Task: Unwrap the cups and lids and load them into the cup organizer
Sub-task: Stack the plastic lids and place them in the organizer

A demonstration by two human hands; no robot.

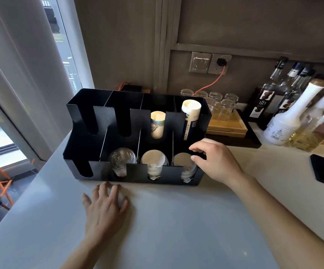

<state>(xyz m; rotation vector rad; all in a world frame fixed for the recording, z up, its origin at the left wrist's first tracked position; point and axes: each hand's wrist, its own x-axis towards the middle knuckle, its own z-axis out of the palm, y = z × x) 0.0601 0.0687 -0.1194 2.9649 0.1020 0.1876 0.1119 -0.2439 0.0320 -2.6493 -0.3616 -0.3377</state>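
black metal cup organizer point(83, 144): long axis left-right, slots facing me. dark glass bottle point(264, 105) labelled "183". left hand point(104, 208) flat; right hand point(215, 160) loosely curled, empty.

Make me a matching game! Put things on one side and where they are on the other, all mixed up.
Things:
1 clear lids
2 tallest cup stack
3 left hand
4 drinking glasses

Places:
A flat on the counter
B on the wooden tray
C back right slot of the organizer
D front row of the organizer

Pairs: 1-D, 2-C, 3-A, 4-B
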